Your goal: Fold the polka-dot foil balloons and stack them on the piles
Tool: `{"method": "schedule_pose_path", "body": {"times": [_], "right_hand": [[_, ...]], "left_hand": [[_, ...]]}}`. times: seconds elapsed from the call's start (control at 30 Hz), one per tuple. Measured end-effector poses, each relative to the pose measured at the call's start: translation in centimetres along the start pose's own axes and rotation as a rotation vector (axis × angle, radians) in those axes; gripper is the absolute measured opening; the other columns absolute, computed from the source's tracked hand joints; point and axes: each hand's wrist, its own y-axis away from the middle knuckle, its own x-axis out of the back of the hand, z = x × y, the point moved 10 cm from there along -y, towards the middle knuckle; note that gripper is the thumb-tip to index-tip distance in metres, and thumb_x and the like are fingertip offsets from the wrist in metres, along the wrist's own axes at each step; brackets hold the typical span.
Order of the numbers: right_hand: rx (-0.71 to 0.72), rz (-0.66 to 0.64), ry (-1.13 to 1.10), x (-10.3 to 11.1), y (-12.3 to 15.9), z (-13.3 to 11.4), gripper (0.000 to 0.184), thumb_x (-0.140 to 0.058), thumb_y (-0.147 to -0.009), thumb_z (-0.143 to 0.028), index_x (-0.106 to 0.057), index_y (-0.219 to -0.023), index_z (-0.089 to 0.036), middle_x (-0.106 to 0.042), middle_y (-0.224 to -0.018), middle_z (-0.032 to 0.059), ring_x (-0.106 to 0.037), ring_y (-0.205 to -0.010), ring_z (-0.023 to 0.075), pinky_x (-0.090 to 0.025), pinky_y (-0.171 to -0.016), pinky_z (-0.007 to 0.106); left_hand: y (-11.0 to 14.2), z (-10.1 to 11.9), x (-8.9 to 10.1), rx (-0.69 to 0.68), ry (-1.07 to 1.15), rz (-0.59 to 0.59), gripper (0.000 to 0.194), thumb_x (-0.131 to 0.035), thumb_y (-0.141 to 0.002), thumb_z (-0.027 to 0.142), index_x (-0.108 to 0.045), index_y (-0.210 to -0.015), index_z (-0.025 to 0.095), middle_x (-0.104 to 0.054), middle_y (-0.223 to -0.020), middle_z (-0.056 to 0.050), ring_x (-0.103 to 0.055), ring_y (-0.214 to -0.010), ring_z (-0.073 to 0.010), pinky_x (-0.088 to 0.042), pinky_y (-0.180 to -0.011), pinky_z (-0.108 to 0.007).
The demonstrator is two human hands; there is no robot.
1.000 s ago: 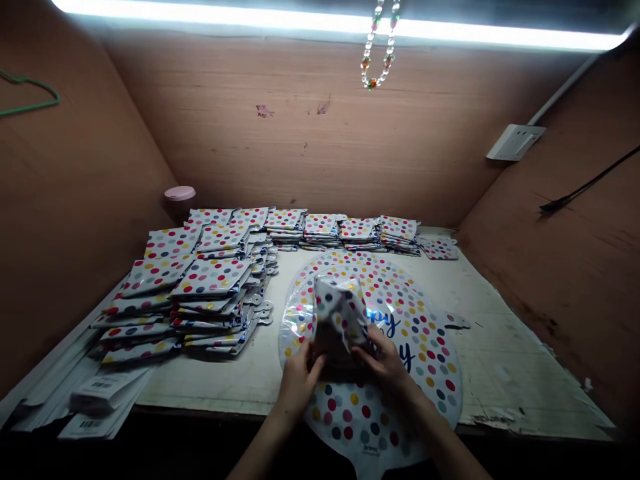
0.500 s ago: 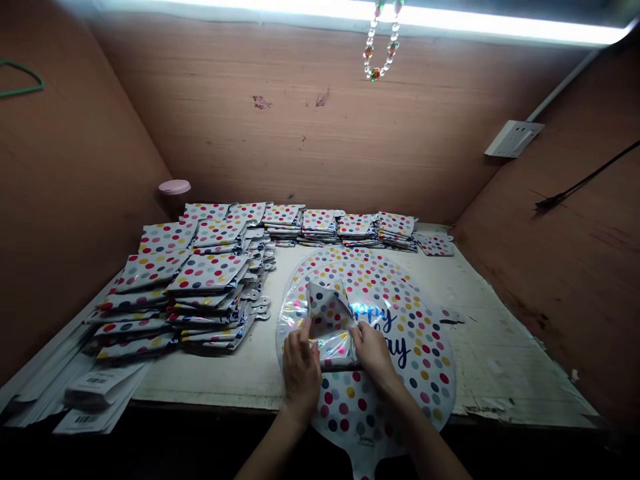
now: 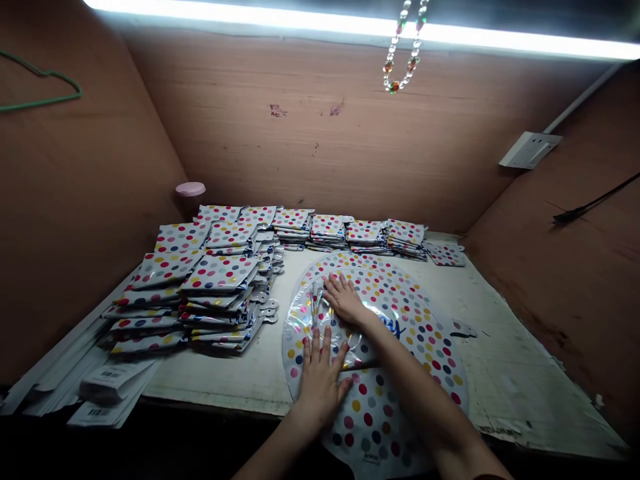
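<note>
Foil balloon [image 3: 373,417] with coloured dots lay on the worktop [image 3: 525,380], and its lower part seemed to hang a little over the front edge. Its upper part was folded inward, and a folded flap of foil [image 3: 340,340] showed its shiny, clear side. The left hand [image 3: 320,383] and the right hand [image 3: 344,300] were both fully open, with the fingers spread, and they pressed flat on the balloon without gripping anything. The left hand lay at the near side of the flap, and the right hand lay farther up, close to the blue printed letters [image 3: 393,327].

Many stacks of folded dotted balloons [image 3: 220,273] stood to the left, their silver tabs [image 3: 267,307] just beside the balloon's rim. 1 small pile [image 3: 445,255] lay apart at the back right.

In my judgement, uneven pressure could give the foil a hard crease, and air trapped inside could make the fold bulge. If the balloon slid left, it could push the stacks, and they could slip because foil lies on smooth foil. If both hands lifted, the weight over the edge could drag the balloon down.
</note>
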Motion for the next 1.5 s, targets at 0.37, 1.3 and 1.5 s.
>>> {"method": "schedule_pose_path", "body": {"times": [0.37,1.3,1.5], "right_hand": [[0.342,0.073,0.014,-3.3,14.4,-0.5,0.078,-0.041,-0.071,-0.003,-0.026,-0.147,-0.009,-0.026,-0.152,0.0156,-0.017,-0.142,0.0264,-0.026,-0.113,0.049],[0.146,0.069,0.108,-4.2,8.3,-2.3,0.081,-0.037,-0.088,-0.061,-0.01,-0.151,-0.018,-0.004,-0.158,0.0079,0.001,-0.143,0.0312,-0.01,-0.114,0.051],[0.095,0.1,0.171,-3.4,8.6,-4.7,0.079,-0.055,-0.08,-0.038,-0.026,-0.147,-0.007,-0.02,-0.153,0.0182,-0.023,-0.138,0.0377,-0.023,-0.111,0.052]], "left_hand": [[-2.4,-0.9,3.2,-0.36,0.117,-0.282,0.118,-0.078,-0.05,0.062,-0.026,-0.147,0.019,-0.013,-0.155,-0.017,-0.005,-0.141,-0.0436,-0.009,-0.11,-0.063],[-5.0,-3.6,3.9,0.084,-0.196,0.08,0.053,-0.041,-0.088,0.013,-0.043,-0.138,0.028,-0.037,-0.148,-0.005,-0.03,-0.138,-0.0281,-0.02,-0.112,-0.054],[-5.8,-5.7,2.0,0.057,-0.135,-0.07,0.06,-0.041,-0.086,0.022,-0.032,-0.145,0.021,-0.019,-0.155,-0.005,-0.012,-0.143,-0.031,-0.012,-0.112,-0.059]]}}
